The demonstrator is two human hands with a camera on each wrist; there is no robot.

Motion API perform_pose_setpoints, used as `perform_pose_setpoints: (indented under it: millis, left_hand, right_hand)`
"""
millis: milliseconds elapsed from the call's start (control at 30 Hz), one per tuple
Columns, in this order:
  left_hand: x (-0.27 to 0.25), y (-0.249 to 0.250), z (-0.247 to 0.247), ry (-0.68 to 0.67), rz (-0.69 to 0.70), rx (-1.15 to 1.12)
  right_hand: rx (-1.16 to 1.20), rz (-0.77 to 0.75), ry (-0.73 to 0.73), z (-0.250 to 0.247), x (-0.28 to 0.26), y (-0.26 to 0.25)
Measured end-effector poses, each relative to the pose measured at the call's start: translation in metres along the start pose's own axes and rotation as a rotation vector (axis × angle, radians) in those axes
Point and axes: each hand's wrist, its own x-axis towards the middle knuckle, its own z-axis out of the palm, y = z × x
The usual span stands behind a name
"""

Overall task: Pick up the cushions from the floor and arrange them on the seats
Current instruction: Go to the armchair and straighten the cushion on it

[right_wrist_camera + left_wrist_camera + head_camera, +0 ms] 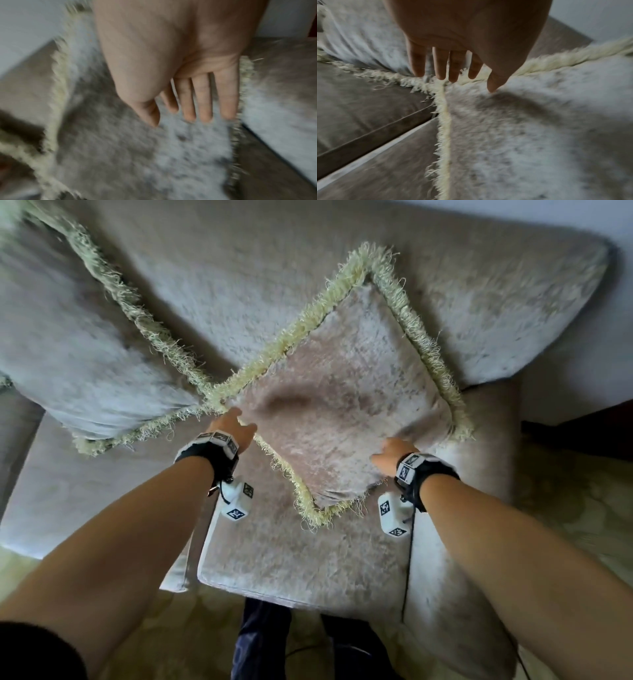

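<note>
A beige velvet cushion [346, 392] with a pale green fringe stands on one corner like a diamond, on the seat against the sofa backrest. My left hand [233, 424] touches its left corner with straight fingers [440, 63]; the thumb tip rests on the cushion's face [522, 121]. My right hand [390, 455] lies flat against the lower right edge, its fingers [202, 97] straight on the cushion [137, 155]. A second fringed cushion [68, 337] leans on the seat to the left, and its corner meets the first one's left corner.
The sofa seat cushion [308, 559] lies under my arms, with a seam to the neighbouring seat [85, 491] on the left. An armrest [462, 594] borders the right. A patterned carpet [582, 508] shows beyond it, and my legs stand at the sofa's front edge.
</note>
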Motion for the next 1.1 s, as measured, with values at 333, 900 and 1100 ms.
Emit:
perform_pose_setpoints:
  millis: [333,900,1100]
  left_hand:
    - [-0.067,0.066,-0.083,0.191,0.193,-0.227]
    - [-0.199,-0.296,-0.323,0.554,-0.143,-0.543]
    - [-0.285,-0.491,-0.397,0.730,-0.303,-0.595]
  right_hand:
    - [0.455,-0.392,0.064,-0.098,-0.059,-0.135]
    - [0.406,-0.766,-0.166,0.002,-0.285,-0.528]
    - [0.322,-0.922,-0.320,0.112,-0.409,-0.680]
